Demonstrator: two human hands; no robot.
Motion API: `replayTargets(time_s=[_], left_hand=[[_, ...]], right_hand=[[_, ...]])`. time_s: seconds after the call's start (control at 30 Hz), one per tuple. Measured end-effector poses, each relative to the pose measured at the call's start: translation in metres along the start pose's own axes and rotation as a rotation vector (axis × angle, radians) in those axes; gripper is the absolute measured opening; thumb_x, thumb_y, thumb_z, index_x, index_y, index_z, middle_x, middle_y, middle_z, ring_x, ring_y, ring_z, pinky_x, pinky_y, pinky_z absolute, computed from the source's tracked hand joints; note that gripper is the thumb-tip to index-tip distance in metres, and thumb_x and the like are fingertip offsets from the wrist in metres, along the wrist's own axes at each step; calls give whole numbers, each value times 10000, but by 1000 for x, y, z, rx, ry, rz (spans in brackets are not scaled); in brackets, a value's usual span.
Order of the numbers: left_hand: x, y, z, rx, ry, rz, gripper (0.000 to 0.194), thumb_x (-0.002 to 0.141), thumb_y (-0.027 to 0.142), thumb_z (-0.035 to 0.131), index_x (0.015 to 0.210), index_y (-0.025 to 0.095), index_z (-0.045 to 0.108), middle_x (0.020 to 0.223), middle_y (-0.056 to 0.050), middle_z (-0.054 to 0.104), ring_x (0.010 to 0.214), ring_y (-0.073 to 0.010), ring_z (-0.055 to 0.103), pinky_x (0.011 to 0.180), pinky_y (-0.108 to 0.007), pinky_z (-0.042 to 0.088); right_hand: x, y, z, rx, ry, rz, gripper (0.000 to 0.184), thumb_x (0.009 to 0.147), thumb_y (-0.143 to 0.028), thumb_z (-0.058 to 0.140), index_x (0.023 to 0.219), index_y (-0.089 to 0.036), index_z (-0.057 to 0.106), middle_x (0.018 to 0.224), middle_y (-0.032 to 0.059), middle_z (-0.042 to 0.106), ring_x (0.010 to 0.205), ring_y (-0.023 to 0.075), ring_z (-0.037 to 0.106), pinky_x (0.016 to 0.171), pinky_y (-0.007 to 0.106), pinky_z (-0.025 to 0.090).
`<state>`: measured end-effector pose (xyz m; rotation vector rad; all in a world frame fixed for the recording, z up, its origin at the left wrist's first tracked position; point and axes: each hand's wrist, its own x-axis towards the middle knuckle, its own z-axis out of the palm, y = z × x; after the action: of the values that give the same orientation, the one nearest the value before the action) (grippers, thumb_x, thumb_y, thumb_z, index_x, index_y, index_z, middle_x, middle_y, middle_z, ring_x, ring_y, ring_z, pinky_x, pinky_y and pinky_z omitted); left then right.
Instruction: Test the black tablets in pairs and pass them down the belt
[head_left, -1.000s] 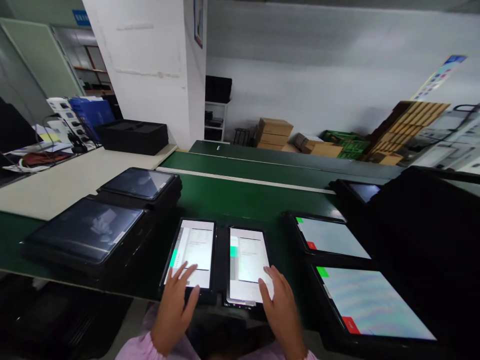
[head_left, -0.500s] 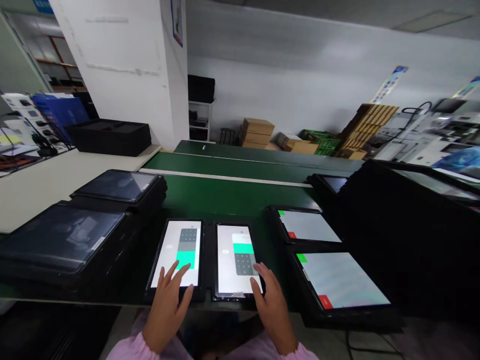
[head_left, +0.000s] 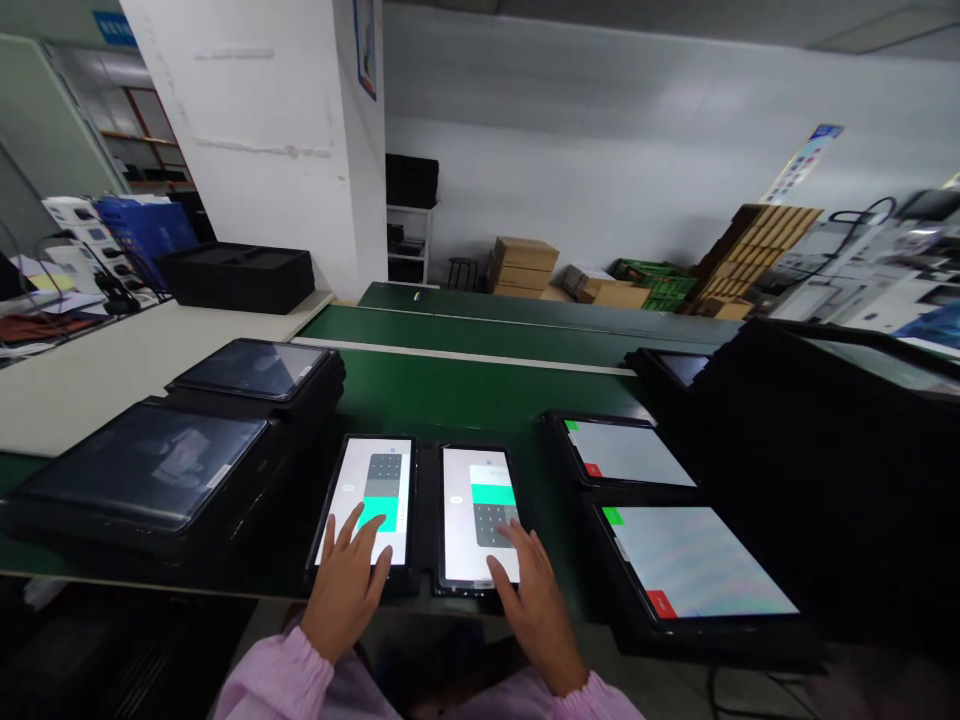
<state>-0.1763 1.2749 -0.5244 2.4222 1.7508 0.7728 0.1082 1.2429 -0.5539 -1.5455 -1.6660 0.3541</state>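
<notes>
Two lit tablets lie side by side in front of me, each showing a grey keypad with a green block. Over the lower part of the left tablet (head_left: 352, 465) my left hand (head_left: 345, 590) is spread, a finger at the green block. My right hand (head_left: 536, 600) has its fingers apart over the right tablet (head_left: 457, 540), with the index fingertip at the keypad. Whether the fingertips touch the glass I cannot tell. Neither hand holds anything. Pink cuffs show at both wrists.
To the right lie two tablets with white screens and green and red corners, a near one (head_left: 697, 560) and a far one (head_left: 626, 455). Dark-screened tablets (head_left: 150, 465) rest on black stacks at left. A tall black stack (head_left: 810, 470) stands far right. Beneath is a green bench (head_left: 465, 390).
The view has shifted slightly, moving the scene a little to the right. My right index finger has moved left onto the keypad. The left hand stays over its tablet.
</notes>
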Motion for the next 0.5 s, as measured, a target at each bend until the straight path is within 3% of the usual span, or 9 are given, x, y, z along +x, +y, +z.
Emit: replayTargets(time_s=[0.17, 0.27, 0.5], left_hand=[[-2, -5, 0, -44, 17, 8, 341, 939, 305, 460, 1263, 230, 533, 1287, -82, 638, 1382, -283, 411, 1203, -583, 105], [5, -16, -6, -105, 73, -34, 343, 945, 330, 447, 1267, 239, 523, 1301, -89, 621, 1351, -285, 443, 1195, -593, 110], [65, -84, -12, -484, 242, -388, 557, 844, 472, 537, 1307, 163, 506, 1375, -172, 528, 1296, -310, 489, 1111, -501, 362]], right_hand=[[-2, -1, -7, 8, -7, 25, 436, 952, -466, 495, 1302, -213, 554, 1386, 112, 552, 1357, 314, 426, 1142, 595, 301], [0, 4, -13, 73, 50, 130, 507, 938, -492, 503, 1350, -197, 515, 1404, 124, 528, 1346, 309, 434, 1135, 571, 320], [41, 39, -16, 360, 120, 366, 547, 847, -502, 594, 1285, -176, 574, 1360, 142, 569, 1262, 304, 527, 1084, 512, 404]])
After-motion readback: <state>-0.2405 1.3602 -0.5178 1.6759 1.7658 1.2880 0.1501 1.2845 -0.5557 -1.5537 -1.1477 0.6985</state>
